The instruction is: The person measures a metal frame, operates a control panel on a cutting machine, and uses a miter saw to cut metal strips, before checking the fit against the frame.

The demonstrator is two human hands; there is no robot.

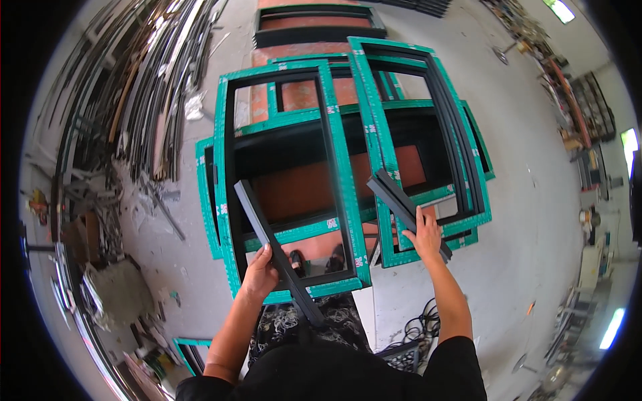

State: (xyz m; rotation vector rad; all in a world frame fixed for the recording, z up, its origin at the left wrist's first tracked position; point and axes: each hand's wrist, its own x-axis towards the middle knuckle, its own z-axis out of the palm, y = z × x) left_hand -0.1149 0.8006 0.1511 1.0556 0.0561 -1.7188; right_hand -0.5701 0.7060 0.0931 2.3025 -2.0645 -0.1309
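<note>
My left hand [261, 274] is closed round a long dark grey profile strip [275, 250], which slants across the left green-faced window frame [340, 167]. The strip's lower end reaches toward my lap. A shorter, thicker dark grey profile bar [400, 200] is in my right hand [424, 235], with the fingers wrapped over it near its lower half. That bar lies slanted over the near left corner of the right green-faced frame [371, 127]. Both frames rest on more green-faced frames [284, 123], which cover one another in part. My right palm is hidden.
Many long metal profiles [157, 87] lie heaped at the far left. Another stack of dark frames [319, 37] stands at the far end. Black cable [428, 321] is coiled on the floor at the near right. Clutter [568, 107] lines the right wall.
</note>
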